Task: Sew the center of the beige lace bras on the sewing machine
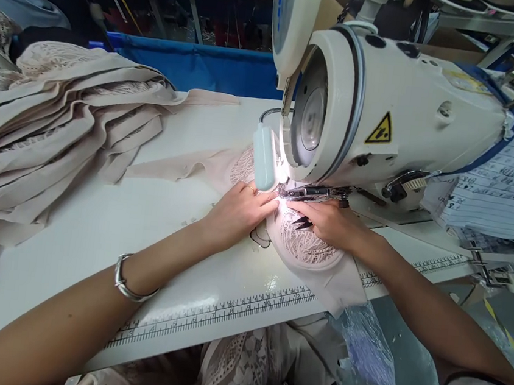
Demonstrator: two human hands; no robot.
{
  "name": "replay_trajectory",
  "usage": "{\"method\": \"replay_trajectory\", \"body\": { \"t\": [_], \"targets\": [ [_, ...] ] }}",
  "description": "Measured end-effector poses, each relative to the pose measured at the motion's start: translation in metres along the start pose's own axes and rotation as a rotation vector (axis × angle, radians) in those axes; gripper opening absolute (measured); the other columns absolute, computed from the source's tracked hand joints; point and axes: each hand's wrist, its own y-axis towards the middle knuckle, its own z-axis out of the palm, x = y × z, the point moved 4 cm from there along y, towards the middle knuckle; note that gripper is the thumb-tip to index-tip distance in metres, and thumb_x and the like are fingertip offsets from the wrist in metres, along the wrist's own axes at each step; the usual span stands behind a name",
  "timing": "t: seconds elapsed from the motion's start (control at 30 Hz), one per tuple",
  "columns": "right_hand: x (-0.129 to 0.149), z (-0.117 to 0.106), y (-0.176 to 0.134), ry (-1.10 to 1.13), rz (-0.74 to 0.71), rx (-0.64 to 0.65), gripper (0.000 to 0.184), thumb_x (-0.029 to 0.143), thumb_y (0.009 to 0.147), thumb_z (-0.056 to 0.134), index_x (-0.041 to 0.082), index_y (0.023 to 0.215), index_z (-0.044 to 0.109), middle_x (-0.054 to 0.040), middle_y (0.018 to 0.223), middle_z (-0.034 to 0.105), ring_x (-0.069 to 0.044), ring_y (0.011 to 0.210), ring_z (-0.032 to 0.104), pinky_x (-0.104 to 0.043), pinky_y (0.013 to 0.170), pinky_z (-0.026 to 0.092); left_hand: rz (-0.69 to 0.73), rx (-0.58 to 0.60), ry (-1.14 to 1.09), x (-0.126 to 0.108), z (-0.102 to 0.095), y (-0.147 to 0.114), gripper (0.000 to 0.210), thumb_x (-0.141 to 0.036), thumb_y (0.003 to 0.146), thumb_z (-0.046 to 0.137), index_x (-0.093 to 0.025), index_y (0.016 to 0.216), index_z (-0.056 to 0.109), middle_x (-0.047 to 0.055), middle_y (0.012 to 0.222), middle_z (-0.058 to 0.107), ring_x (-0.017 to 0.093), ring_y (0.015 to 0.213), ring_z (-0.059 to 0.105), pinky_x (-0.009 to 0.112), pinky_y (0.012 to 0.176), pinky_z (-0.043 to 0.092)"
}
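A pale pink lace bra (309, 244) lies on the sewing machine's bed, its edge under the presser foot (282, 190). My left hand (235, 212) is closed at the left of the needle area, thumb and forefinger together on the fabric's edge. On the right, my right hand (329, 223) rests on the lace with its forefinger stretched toward the presser foot. Dark pointed thread snips (302, 222) stick out from under its curled fingers. The white sewing machine (385, 108) stands over the work, and a lit lamp (265, 156) hangs beside the needle.
A large heap of pale pink bra pieces (63, 117) covers the table's left side. A printed ruler (226, 312) runs along the front edge. More lace fabric (238, 368) lies below, at my lap. Handwritten paper (497, 175) hangs at right; a blue cloth bin (197, 67) stands behind.
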Motion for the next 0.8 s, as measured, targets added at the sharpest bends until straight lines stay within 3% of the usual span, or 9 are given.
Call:
{"method": "replay_trajectory", "body": {
  "t": [0.1, 0.2, 0.27, 0.4, 0.5, 0.6, 0.8],
  "targets": [
    [0.003, -0.003, 0.001, -0.034, 0.027, 0.034, 0.049, 0.005, 0.083, 0.047, 0.024, 0.126, 0.063, -0.0052, 0.101, 0.070, -0.017, 0.081, 0.060, -0.026, 0.065, 0.041, 0.003, -0.026, 0.007, 0.004, -0.001, 0.001, 0.036, 0.004, 0.091, 0.041, -0.016, 0.108, 0.066, 0.009, 0.120, 0.073, 0.024, 0.091, 0.058, 0.034, 0.065, 0.038],
    [0.005, -0.005, 0.004, 0.013, 0.058, 0.039, 0.026, 0.010, 0.087, 0.048, 0.021, 0.104, 0.065, -0.0058, 0.100, 0.066, -0.016, 0.075, 0.056, -0.026, 0.060, 0.036, -0.029, -0.071, 0.054, -0.004, -0.004, 0.001, 0.036, 0.003, 0.092, 0.040, -0.016, 0.104, 0.067, 0.012, 0.117, 0.072, 0.026, 0.092, 0.059, 0.036, 0.068, 0.042],
    [0.004, -0.005, 0.006, 0.059, 0.118, 0.005, 0.010, 0.018, 0.091, 0.051, 0.021, 0.091, 0.061, -0.0054, 0.096, 0.065, -0.016, 0.075, 0.056, -0.026, 0.060, 0.036, -0.093, -0.085, 0.079, -0.018, -0.005, 0.002, 0.034, 0.002, 0.093, 0.038, -0.013, 0.101, 0.067, 0.015, 0.109, 0.072, 0.025, 0.090, 0.060, 0.037, 0.072, 0.046],
    [0.000, -0.005, 0.005, 0.057, 0.214, -0.081, 0.006, 0.017, 0.086, 0.057, 0.021, 0.082, 0.059, -0.0025, 0.083, 0.065, -0.017, 0.072, 0.056, -0.026, 0.062, 0.038, -0.175, -0.040, 0.071, -0.057, 0.002, 0.003, 0.028, -0.018, 0.102, 0.040, -0.005, 0.105, 0.065, 0.022, 0.106, 0.070, 0.031, 0.098, 0.065, 0.043, 0.080, 0.053],
    [0.003, -0.007, 0.000, 0.076, 0.108, -0.131, 0.032, 0.007, 0.083, 0.051, 0.022, 0.105, 0.066, -0.0031, 0.095, 0.069, -0.017, 0.081, 0.060, -0.025, 0.067, 0.042, -0.203, -0.037, 0.115, -0.072, 0.007, 0.002, 0.043, -0.029, 0.103, 0.039, 0.004, 0.123, 0.058, 0.031, 0.125, 0.065, 0.039, 0.119, 0.061, 0.055, 0.097, 0.051],
    [0.008, -0.008, -0.004, 0.064, -0.022, -0.122, 0.055, -0.001, 0.081, 0.040, 0.024, 0.123, 0.067, -0.0039, 0.102, 0.068, -0.015, 0.084, 0.061, -0.023, 0.067, 0.043, -0.187, -0.007, 0.114, -0.070, 0.011, 0.000, 0.044, -0.018, 0.100, 0.038, 0.008, 0.132, 0.053, 0.032, 0.131, 0.062, 0.039, 0.125, 0.060, 0.054, 0.106, 0.048],
    [0.012, -0.006, -0.005, 0.021, -0.059, -0.133, 0.061, -0.001, 0.080, 0.039, 0.023, 0.130, 0.066, -0.0046, 0.098, 0.066, -0.015, 0.080, 0.059, -0.023, 0.061, 0.042, -0.069, -0.003, 0.067, -0.045, 0.015, -0.007, 0.045, -0.008, 0.099, 0.036, 0.010, 0.138, 0.048, 0.031, 0.137, 0.059, 0.038, 0.131, 0.058, 0.052, 0.111, 0.047]
  ]
}}
